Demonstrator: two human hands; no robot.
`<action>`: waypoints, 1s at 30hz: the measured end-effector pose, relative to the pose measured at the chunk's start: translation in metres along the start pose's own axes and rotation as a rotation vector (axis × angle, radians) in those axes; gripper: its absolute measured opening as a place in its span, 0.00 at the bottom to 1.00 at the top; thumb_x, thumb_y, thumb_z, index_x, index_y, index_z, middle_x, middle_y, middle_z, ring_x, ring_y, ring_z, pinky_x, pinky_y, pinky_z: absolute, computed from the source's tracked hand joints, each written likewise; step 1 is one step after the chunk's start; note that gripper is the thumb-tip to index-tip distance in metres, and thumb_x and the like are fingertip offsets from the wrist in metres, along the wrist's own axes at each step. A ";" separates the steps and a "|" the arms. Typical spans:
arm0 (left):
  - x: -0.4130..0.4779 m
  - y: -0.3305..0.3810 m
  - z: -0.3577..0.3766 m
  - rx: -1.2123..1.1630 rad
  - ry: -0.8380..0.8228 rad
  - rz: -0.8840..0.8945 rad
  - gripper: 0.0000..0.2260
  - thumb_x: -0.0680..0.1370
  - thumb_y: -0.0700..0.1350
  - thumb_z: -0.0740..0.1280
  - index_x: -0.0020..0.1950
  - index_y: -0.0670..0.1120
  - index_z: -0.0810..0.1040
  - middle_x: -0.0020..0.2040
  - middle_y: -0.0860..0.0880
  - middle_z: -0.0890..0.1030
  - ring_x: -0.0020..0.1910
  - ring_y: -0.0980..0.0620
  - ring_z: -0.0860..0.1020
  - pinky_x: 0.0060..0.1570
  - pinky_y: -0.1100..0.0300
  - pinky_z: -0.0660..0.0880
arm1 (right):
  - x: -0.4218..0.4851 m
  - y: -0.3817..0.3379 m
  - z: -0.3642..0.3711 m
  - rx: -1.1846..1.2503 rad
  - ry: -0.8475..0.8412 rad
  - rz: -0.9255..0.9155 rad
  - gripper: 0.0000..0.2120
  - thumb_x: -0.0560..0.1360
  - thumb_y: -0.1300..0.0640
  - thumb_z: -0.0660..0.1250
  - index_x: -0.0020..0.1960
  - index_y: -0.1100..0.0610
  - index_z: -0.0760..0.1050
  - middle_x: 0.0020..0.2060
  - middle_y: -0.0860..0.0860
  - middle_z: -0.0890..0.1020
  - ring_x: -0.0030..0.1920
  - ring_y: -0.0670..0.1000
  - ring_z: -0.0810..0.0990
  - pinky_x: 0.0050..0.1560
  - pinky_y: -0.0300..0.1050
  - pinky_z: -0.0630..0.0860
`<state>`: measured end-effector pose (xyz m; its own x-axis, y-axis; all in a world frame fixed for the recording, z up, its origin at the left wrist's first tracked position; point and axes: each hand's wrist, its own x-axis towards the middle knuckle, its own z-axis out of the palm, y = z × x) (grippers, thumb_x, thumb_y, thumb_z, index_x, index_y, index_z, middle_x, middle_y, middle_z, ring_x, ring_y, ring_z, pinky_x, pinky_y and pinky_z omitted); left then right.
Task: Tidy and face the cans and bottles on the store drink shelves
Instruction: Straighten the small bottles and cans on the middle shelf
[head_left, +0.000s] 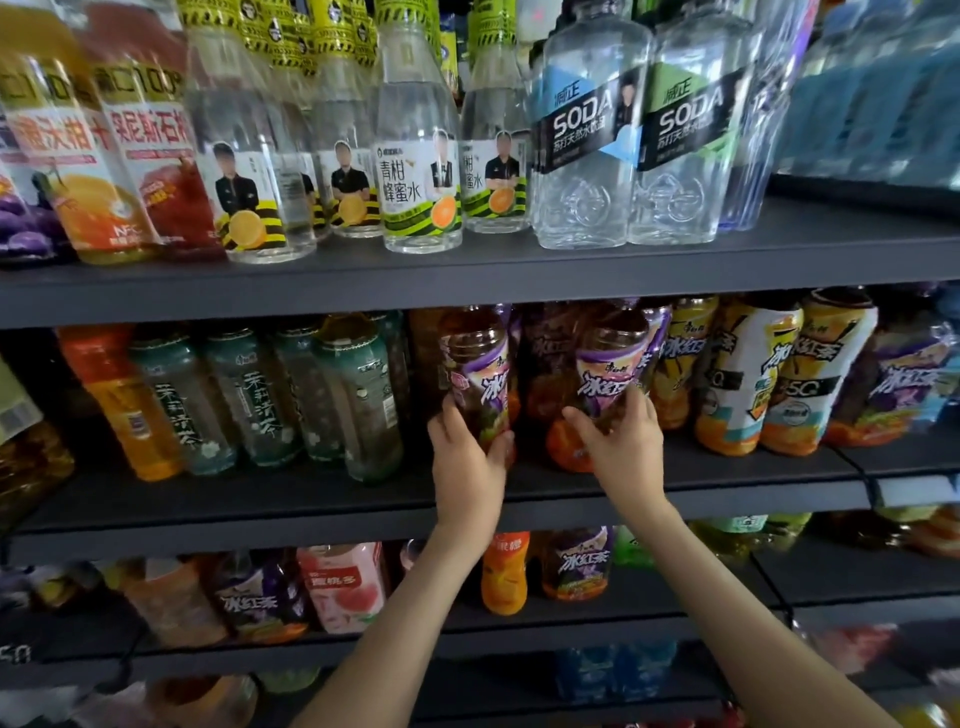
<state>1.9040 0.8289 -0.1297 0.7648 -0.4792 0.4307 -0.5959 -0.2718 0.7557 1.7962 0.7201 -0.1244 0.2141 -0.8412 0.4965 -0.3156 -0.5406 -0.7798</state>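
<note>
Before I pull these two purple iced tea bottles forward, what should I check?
1. Left hand grips the left purple bottle: ok.
2. Right hand grips the right purple bottle: ok.
3. Right label facing out: ok.
4. Left label facing out: not ok, turned partly aside.
5. Bare strip of middle shelf in front: ok.
6. Gap to the yellow tea bottle: cannot tell.

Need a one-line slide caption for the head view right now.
Left hand grips the left purple tea bottle, right hand the right purple tea bottle, on the middle shelf.
</note>
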 end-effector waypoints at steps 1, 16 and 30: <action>0.000 0.002 0.002 0.017 -0.012 0.015 0.34 0.76 0.49 0.69 0.75 0.41 0.57 0.67 0.42 0.66 0.63 0.44 0.73 0.54 0.59 0.72 | 0.000 0.000 -0.001 -0.003 -0.012 -0.004 0.32 0.70 0.48 0.73 0.66 0.64 0.68 0.60 0.59 0.74 0.62 0.57 0.72 0.61 0.52 0.72; -0.022 0.034 0.051 0.178 0.179 0.306 0.44 0.72 0.48 0.73 0.76 0.39 0.48 0.74 0.34 0.52 0.73 0.34 0.54 0.69 0.36 0.60 | 0.011 0.005 -0.038 -0.037 -0.108 -0.249 0.23 0.78 0.49 0.64 0.67 0.61 0.68 0.57 0.55 0.75 0.56 0.53 0.75 0.51 0.43 0.73; -0.063 0.115 0.160 0.285 0.058 0.625 0.39 0.70 0.46 0.73 0.76 0.45 0.56 0.74 0.36 0.54 0.74 0.36 0.51 0.68 0.35 0.48 | 0.096 0.141 -0.182 -0.213 0.385 0.146 0.40 0.69 0.54 0.73 0.72 0.66 0.56 0.65 0.66 0.65 0.65 0.67 0.63 0.63 0.64 0.65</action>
<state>1.7477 0.6948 -0.1485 0.2638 -0.5744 0.7749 -0.9644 -0.1720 0.2009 1.6044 0.5618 -0.1173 -0.1931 -0.8294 0.5242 -0.5085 -0.3723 -0.7764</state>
